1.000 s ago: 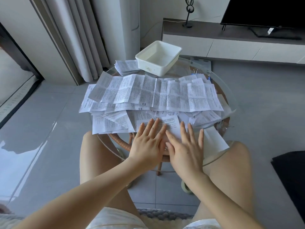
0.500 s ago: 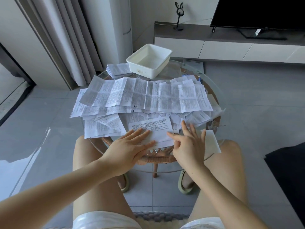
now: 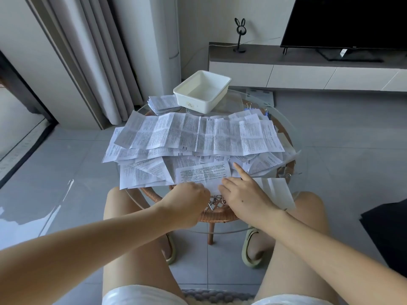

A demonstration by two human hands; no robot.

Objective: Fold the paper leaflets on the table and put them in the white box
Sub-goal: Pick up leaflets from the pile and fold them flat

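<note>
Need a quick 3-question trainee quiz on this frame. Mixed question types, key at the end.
1. True or false: the white box already holds folded leaflets.
2. Where does the stack of folded leaflets lie? A: on the table, just left of the box. B: inside the box. C: on the floor.
3. Short answer: which hand stretches a straight finger out over the nearest leaflet?

Key: 1 false, the box is empty. 2 A. 3 the right hand.
</note>
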